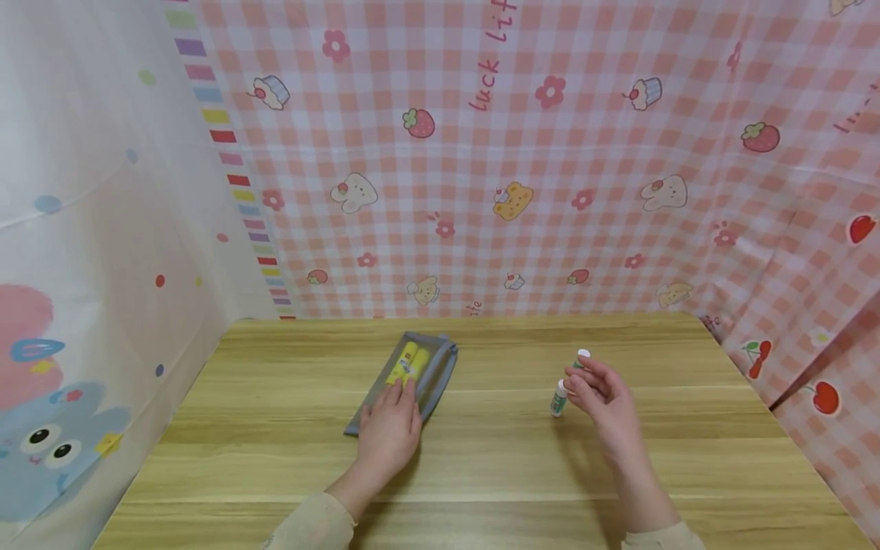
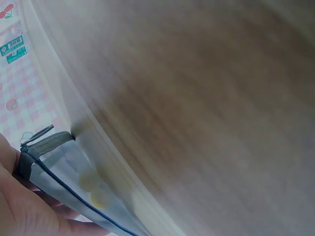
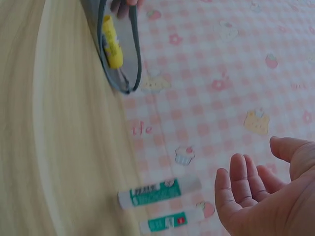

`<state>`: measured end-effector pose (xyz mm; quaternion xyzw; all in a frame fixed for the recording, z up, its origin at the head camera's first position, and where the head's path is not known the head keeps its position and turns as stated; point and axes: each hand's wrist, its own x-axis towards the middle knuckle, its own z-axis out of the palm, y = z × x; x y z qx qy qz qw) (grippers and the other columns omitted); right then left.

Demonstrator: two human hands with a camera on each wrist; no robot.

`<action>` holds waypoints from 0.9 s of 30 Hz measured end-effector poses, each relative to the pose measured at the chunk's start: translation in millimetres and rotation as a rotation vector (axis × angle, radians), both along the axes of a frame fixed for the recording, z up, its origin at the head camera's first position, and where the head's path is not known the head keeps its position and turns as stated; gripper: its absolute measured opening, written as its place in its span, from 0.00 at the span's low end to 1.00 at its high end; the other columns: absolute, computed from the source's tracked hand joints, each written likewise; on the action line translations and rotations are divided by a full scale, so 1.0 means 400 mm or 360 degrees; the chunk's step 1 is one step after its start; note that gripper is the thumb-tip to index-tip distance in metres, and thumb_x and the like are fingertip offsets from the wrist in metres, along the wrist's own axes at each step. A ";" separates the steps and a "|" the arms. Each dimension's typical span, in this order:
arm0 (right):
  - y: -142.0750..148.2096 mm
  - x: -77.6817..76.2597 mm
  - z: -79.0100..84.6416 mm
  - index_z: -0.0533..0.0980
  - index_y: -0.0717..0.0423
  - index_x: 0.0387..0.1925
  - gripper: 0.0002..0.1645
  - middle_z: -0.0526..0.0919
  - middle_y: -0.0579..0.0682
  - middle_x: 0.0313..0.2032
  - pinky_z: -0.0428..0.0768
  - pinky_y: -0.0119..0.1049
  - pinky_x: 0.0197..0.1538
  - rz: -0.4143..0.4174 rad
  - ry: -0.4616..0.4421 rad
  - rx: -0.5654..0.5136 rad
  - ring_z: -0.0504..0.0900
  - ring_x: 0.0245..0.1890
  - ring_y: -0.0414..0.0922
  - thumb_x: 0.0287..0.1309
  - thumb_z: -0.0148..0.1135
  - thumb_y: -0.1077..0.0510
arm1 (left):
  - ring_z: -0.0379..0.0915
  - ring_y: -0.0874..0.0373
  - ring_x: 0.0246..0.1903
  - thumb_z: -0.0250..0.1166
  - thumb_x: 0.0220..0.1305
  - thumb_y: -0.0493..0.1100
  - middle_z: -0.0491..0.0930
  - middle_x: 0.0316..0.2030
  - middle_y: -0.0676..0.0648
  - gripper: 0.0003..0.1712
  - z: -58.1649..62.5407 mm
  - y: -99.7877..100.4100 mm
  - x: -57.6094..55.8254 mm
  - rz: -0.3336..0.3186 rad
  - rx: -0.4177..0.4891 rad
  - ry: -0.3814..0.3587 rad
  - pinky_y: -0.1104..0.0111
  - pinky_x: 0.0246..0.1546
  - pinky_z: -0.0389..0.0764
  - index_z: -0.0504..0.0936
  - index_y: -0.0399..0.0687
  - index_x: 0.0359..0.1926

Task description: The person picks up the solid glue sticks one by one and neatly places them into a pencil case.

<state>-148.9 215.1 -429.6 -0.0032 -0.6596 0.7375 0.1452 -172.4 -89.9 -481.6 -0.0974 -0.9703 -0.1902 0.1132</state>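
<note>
A grey mesh zip pouch point(image 1: 433, 378) lies left of the middle of the table, with two yellow glue sticks point(image 1: 406, 363) showing through it. My left hand point(image 1: 390, 431) rests on the pouch, its fingers extended over the near ends of the yellow sticks. Two green-and-white glue sticks point(image 3: 155, 193) stand upright on the right side of the table. Beside them is my right hand point(image 1: 605, 401), partly covering the farther one in the head view. The right wrist view shows this hand's fingers point(image 3: 240, 179) loosely bent, apart from the sticks and holding nothing.
The wood-grain table point(image 1: 289, 473) reaches back to a pink checked cloth point(image 1: 467, 153) hanging behind it. A white printed cloth point(image 1: 103, 229) hangs along the left side, and more checked cloth point(image 1: 825, 321) drapes along the right edge.
</note>
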 end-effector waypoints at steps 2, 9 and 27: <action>0.011 -0.001 -0.008 0.74 0.55 0.52 0.15 0.85 0.41 0.38 0.82 0.29 0.42 -0.0042 -0.0007 -0.0037 0.85 0.38 0.37 0.66 0.58 0.69 | 0.67 0.38 0.63 0.51 0.73 0.45 0.71 0.64 0.35 0.26 -0.001 0.000 -0.001 0.0001 -0.0002 0.0001 0.31 0.55 0.65 0.72 0.40 0.67; 0.037 -0.007 -0.031 0.71 0.59 0.55 0.17 0.84 0.38 0.37 0.81 0.26 0.42 -0.0165 -0.0151 0.0006 0.84 0.36 0.34 0.66 0.61 0.66 | 0.67 0.38 0.63 0.51 0.73 0.45 0.72 0.64 0.35 0.26 -0.003 -0.002 -0.001 -0.0001 -0.0006 0.0014 0.32 0.54 0.66 0.72 0.40 0.67; 0.061 -0.029 -0.092 0.62 0.71 0.66 0.31 0.82 0.35 0.39 0.79 0.25 0.47 -0.0097 -0.0387 0.0063 0.78 0.41 0.29 0.66 0.60 0.67 | 0.67 0.39 0.63 0.51 0.73 0.45 0.71 0.64 0.36 0.26 -0.003 -0.001 -0.001 0.0004 -0.0002 0.0005 0.31 0.56 0.64 0.71 0.40 0.68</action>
